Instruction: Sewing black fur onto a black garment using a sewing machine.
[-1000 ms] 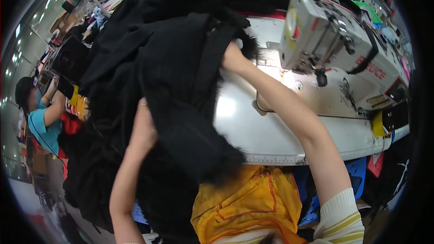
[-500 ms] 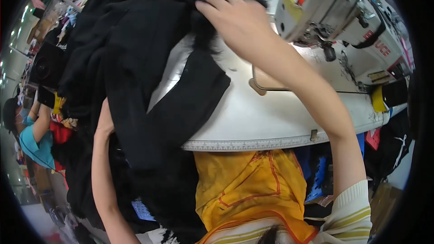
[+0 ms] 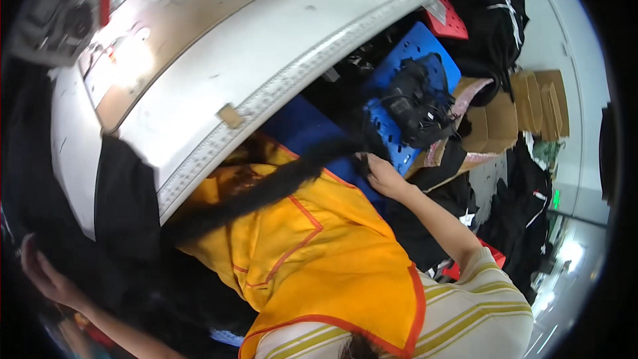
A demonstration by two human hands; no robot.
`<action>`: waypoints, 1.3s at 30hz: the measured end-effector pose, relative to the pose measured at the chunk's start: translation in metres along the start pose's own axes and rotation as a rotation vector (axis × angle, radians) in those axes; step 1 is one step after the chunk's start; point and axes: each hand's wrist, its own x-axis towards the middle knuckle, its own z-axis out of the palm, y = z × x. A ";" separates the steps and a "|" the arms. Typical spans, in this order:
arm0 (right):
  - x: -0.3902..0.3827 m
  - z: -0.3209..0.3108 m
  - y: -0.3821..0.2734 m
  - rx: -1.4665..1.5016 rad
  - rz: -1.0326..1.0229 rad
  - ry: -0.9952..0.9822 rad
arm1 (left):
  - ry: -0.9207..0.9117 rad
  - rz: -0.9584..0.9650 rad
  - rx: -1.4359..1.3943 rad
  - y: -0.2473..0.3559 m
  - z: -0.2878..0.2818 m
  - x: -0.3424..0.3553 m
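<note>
A long, fuzzy black strip of trim (image 3: 266,196) stretches across my lap, over the orange apron. Its right end is pinched in my right hand (image 3: 385,176), beside the table's front edge. The strip's left end runs into a dark heap of black garment fabric (image 3: 126,193), which hangs over the white sewing table (image 3: 193,103) at the left. My left hand (image 3: 50,276) is at the far left by that black cloth, its fingers stretched out, slightly blurred, with nothing seen in them.
The sewing machine (image 3: 63,26) shows at the upper left, its lamp lighting the table. A ruler strip (image 3: 319,43) lines the table edge. Below are a blue pedal (image 3: 399,153) with dark clutter, a red perforated piece (image 3: 448,20), a cardboard box (image 3: 488,123) and bagged black garments (image 3: 488,26).
The view has swung to the right. My right hand has moved from the garment on the table to the right of my lap, drawing out the fuzzy strip. My left hand has left the cloth.
</note>
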 end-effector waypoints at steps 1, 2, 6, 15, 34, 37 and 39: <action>-0.011 0.009 0.027 -0.049 0.040 -0.071 | -0.323 -0.085 -0.033 0.030 0.013 0.005; -0.020 0.015 0.039 -0.135 0.097 -0.171 | -0.619 -0.165 -0.080 0.083 0.033 0.011; -0.030 0.012 0.049 -0.306 0.130 -0.332 | -0.821 -0.104 0.107 0.084 0.085 0.010; -0.036 0.012 0.053 -0.483 0.098 -0.502 | -0.085 -0.511 -0.007 -0.169 0.026 0.079; 0.018 0.006 0.027 -0.553 -0.032 -0.352 | -1.076 -0.033 -0.129 0.217 0.165 -0.094; 0.001 0.016 0.036 -0.701 0.009 -0.594 | -1.072 -0.080 -0.384 0.186 0.189 -0.105; -0.012 0.018 0.045 -0.674 0.050 -0.801 | -1.094 -0.483 -0.620 0.201 0.192 -0.075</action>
